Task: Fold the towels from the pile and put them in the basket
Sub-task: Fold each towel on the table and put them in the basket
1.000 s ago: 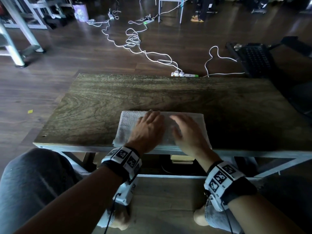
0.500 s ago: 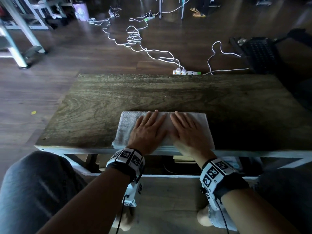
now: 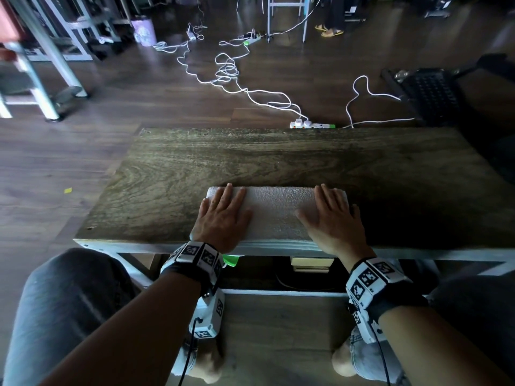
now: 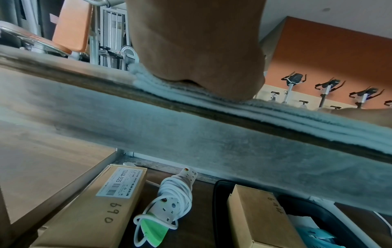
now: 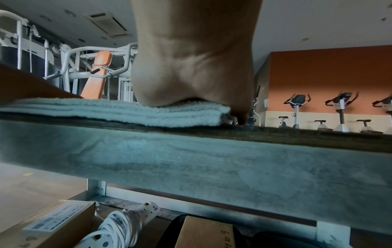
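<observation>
A folded white towel point(image 3: 276, 213) lies along the near edge of the wooden table point(image 3: 278, 160). My left hand point(image 3: 221, 215) lies flat on the towel's left end, fingers straight. My right hand point(image 3: 333, 218) lies flat on its right end in the same way. In the left wrist view the palm point(image 4: 197, 50) presses on the layered towel point(image 4: 275, 114) at the table edge. In the right wrist view the heel of the hand point(image 5: 193, 67) sits on the towel's stacked layers point(image 5: 118, 112). No basket or towel pile is in view.
White cables point(image 3: 228, 71) and a power strip point(image 3: 310, 124) lie on the floor beyond the table. A black object point(image 3: 429, 93) stands at the far right. Under the table are cardboard boxes point(image 4: 89, 209) and a coiled extension lead point(image 4: 169, 199). My knees flank the table front.
Both hands have slid apart from the towel's middle to its two ends, staying flat on it. The head view has shifted slightly.
</observation>
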`<action>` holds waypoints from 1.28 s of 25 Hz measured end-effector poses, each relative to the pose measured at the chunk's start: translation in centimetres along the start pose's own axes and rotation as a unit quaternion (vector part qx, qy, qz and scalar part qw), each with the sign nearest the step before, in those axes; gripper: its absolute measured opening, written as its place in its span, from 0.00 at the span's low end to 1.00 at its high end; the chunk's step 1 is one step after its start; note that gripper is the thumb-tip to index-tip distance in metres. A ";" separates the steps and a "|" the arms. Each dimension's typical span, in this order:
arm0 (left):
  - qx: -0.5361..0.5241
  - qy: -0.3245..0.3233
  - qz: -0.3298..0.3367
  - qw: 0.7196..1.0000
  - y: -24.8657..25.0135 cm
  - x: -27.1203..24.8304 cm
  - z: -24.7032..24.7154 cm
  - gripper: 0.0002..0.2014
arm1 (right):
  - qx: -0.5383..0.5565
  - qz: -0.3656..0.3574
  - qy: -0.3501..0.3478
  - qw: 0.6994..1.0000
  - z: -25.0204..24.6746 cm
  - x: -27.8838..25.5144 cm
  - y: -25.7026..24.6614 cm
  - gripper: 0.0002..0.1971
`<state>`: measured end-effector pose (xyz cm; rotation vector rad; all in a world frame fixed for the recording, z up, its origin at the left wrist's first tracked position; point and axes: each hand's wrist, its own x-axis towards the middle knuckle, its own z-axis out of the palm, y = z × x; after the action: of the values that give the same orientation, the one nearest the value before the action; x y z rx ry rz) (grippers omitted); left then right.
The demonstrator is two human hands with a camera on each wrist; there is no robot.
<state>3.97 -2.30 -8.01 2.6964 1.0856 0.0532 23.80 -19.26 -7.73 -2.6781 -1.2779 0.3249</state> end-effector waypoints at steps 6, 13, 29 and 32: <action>-0.005 -0.019 -0.040 0.999 0.1 -0.1 -0.5 0.34 | 0.025 -0.195 0.103 0.975 -2.1 -1.8 -2.3 0.21; 0.073 -0.015 -0.109 0.991 1.6 -0.2 -2.2 0.38 | 0.106 -0.181 0.046 0.977 -2.3 -1.5 -1.5 0.08; -0.614 -0.060 -0.196 0.763 4.1 -1.1 -6.4 0.10 | 0.040 -0.315 0.055 0.947 -0.7 -4.3 -1.4 0.54; -0.714 -0.116 -0.219 0.654 4.9 -1.3 -7.9 0.11 | 0.072 -0.337 0.100 0.933 -0.8 -4.3 -1.5 0.40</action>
<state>5.45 -4.98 0.88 0.9505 0.9034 0.3115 20.21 -21.71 -6.07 -1.9297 -1.8962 0.0458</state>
